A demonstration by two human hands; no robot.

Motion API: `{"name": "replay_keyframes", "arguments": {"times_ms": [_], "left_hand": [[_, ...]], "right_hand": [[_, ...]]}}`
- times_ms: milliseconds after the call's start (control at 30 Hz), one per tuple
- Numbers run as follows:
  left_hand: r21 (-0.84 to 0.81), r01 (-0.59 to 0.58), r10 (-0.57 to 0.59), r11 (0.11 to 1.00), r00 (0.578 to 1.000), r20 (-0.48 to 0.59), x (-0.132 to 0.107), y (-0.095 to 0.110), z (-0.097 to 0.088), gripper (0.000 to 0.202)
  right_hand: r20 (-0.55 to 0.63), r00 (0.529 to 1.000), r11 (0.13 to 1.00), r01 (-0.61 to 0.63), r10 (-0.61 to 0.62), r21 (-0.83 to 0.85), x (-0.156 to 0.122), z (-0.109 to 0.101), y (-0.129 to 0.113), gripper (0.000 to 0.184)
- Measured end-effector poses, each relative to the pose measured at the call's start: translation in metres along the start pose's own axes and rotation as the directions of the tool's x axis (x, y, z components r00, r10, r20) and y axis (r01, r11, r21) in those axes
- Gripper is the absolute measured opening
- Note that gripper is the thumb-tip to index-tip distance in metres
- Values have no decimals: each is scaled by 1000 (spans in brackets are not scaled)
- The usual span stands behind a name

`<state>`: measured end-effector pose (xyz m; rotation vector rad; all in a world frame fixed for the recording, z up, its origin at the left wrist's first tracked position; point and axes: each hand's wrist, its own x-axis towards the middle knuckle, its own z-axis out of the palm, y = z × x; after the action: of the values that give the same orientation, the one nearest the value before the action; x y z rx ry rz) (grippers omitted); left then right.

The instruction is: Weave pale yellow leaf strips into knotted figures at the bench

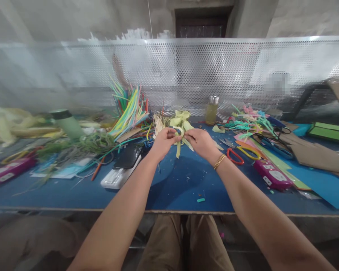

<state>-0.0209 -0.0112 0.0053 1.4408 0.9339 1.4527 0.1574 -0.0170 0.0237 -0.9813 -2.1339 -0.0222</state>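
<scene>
While held over the blue table (172,188), a bunch of pale green strips (182,122) is kept centre-front.
It is pinched from either side by the fingers of the left hand (163,142) and right hand (202,143), equally near; its long axis stands upright, one strip hanging below.

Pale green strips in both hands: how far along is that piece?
Done: several strips already form a looped bunch. In hand: left hand and right hand pinch it above the blue table. Left: one end hangs loose; the bundle of coloured strips lies untouched.
</scene>
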Motion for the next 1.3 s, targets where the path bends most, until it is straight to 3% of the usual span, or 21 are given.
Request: {"name": "replay_keyframes", "arguments": {"times_ms": [167, 300, 400, 500, 733, 1000, 1300], "left_hand": [[117, 11, 3, 993, 994, -113, 0, -3, 4, 40], [230, 53, -16, 972, 987, -157, -1, -3, 3, 45], [313, 57, -3, 948, 985, -172, -1, -2, -1, 42], [339, 49, 1, 939, 989, -146, 0, -2, -4, 38], [453, -36, 15, 891, 999, 50, -1, -1, -5, 27], [415, -107, 33, 903, 983, 182, -2, -2, -4, 25], [507, -96, 6, 857, 984, 176, -2, -10, -5, 25]], "right_hand": [[8, 998, 941, 55, -55, -334, -4, 2, -12, 20], [-87, 991, 886, 55, -106, -461, -8, 2, -21, 21], [-126, 982, 883, 68, -141, -464, -9, -3, -23, 21], [-78, 981, 896, 130, -180, -425, -8, -8, -20, 21], [20, 962, 918, 267, -273, -294, -7, -7, -17, 11], [-61, 988, 952, 116, -139, -284, -8, -2, -11, 16], [34, 985, 896, 169, -170, -410, -6, -9, -18, 21]]}}
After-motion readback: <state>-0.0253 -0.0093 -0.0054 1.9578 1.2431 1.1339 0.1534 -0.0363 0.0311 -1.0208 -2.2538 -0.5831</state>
